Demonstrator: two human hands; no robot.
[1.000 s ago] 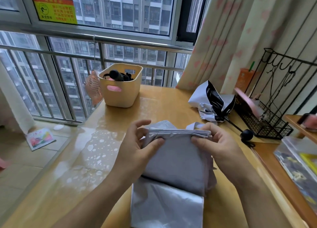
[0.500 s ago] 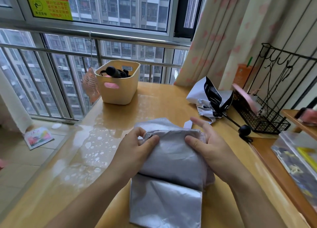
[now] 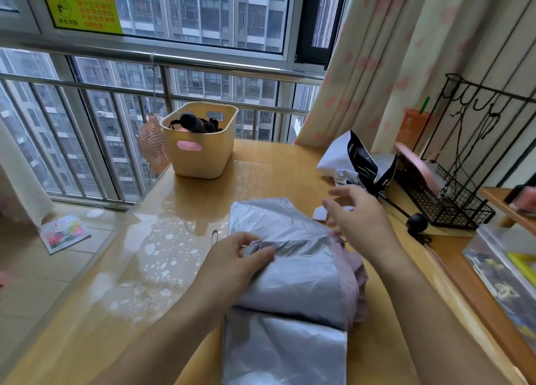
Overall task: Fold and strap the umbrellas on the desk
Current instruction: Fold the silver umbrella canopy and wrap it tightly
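Lower end of the silver umbrella [image 3: 290, 347] beyond the bottom edge, right hand [image 3: 358, 223] blurry

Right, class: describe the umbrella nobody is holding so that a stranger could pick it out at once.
Start at the wooden desk and go to its far right corner, below the curtain. There, just left of the black wire basket, lies a crumpled umbrella. It is white outside and black inside, with a black ball-ended handle, unlike the silver umbrella nearer the camera.

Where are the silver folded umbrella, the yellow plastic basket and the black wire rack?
silver folded umbrella [image 3: 304, 283]: head view, middle of its fabric.
yellow plastic basket [image 3: 200, 164]: head view, front wall.
black wire rack [image 3: 443, 207]: head view, mesh tray.
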